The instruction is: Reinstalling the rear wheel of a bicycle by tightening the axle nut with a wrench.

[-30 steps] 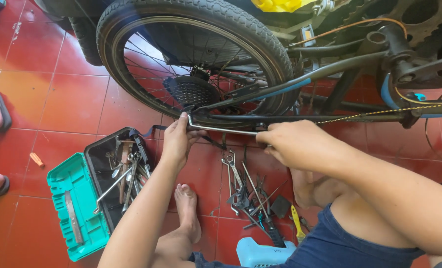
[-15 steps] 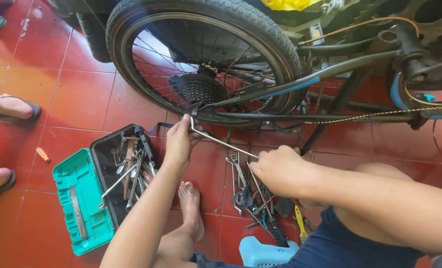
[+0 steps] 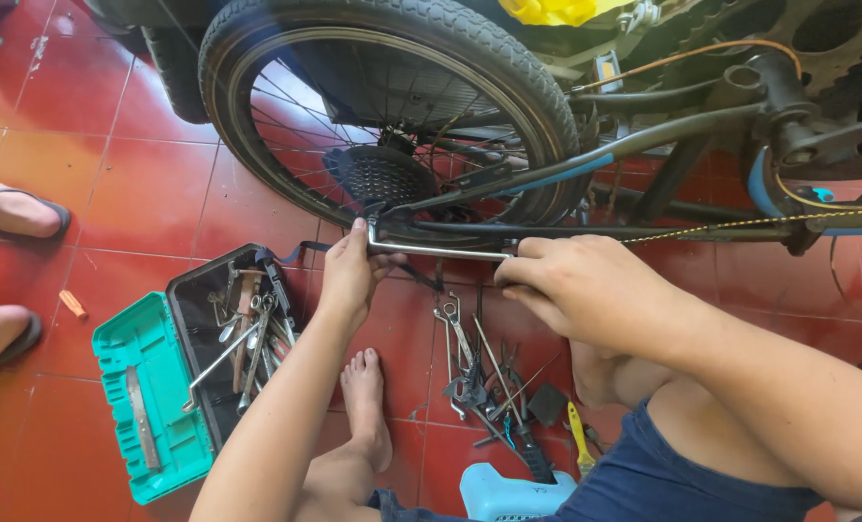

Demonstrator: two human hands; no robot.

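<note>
An upturned bicycle stands before me, its rear wheel (image 3: 450, 39) and black cassette (image 3: 380, 177) at top centre. A long metal wrench (image 3: 440, 251) lies nearly level just below the dark frame stay (image 3: 643, 140). My left hand (image 3: 349, 275) holds the wrench's head end by the wheel axle. My right hand (image 3: 585, 290) is closed around the handle end. My bare foot (image 3: 365, 396) rests on the red tiled floor below.
An open teal and black toolbox (image 3: 150, 387) full of wrenches sits at the lower left. Loose tools (image 3: 479, 377) and a yellow-handled screwdriver (image 3: 576, 435) lie beside my leg, near a pale blue stool (image 3: 508, 493). Another person's sandalled feet (image 3: 20, 208) are at the left edge.
Half a second ago the wrench handle sloped down to the right with my right hand lower. Now the hand has lifted and the wrench is level again.
</note>
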